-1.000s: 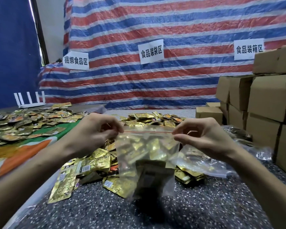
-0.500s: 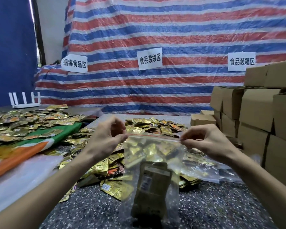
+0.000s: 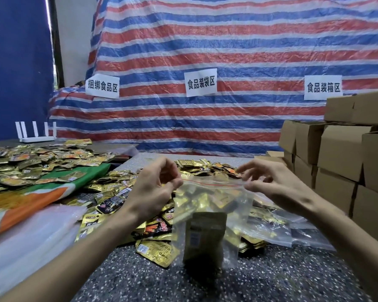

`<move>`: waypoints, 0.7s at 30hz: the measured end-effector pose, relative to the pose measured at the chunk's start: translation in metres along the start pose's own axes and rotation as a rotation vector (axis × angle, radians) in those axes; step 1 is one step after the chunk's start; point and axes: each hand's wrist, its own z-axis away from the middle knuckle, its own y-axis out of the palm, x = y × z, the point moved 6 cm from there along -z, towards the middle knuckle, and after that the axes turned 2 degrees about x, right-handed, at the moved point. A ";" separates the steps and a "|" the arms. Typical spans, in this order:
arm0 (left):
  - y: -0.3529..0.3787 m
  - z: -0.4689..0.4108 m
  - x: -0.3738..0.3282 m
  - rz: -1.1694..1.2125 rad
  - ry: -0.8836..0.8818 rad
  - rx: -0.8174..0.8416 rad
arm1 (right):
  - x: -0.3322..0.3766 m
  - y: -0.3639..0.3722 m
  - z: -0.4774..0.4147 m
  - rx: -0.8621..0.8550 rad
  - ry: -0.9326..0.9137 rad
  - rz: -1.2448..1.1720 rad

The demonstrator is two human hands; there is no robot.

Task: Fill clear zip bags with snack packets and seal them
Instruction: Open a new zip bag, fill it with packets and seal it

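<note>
At the bottom of the frame lies the speckled table (image 3: 140, 284). At lower centre the clear zip bag (image 3: 231, 205) appears to rest its foot on that surface, with one dark olive snack packet (image 3: 203, 238) upright inside. The left hand (image 3: 155, 190) pinches the left end of the red zip strip (image 3: 207, 183) between thumb and curled fingers. The right hand (image 3: 273, 186) grasps the right end with thumb and forefinger, its other fingers fanned out and blurred.

A second ago those right fingers were tucked close, and now they have spread. The packet was a swinging blur then and now stands still. The strip runs straight and flat between the hands, so I judge the sealing pass is finishing, though the frame cannot confirm a full closure. The view has also tipped upward, putting the hands lower in the frame.

Behind the bag spread loose packets (image 3: 118, 203), with filled bags (image 3: 268, 232) at centre right. A stack of empty bags (image 3: 31, 240) sits at lower left beside a green and orange cloth (image 3: 59, 192). Cardboard boxes (image 3: 340, 153) rise at the right edge and a white router (image 3: 36, 134) stands at mid left. Farthest back hangs the striped tarpaulin (image 3: 205, 51) with paper signs (image 3: 200, 82)
</note>
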 end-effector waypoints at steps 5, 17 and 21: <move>0.009 -0.002 -0.012 -0.048 0.054 0.005 | 0.053 0.037 -0.023 0.115 -0.190 0.188; 0.008 -0.002 -0.017 -0.132 0.126 0.000 | 0.076 0.056 -0.052 0.164 -0.232 0.137; 0.013 -0.001 -0.011 -0.205 0.129 0.051 | 0.076 0.057 -0.052 0.142 -0.227 0.166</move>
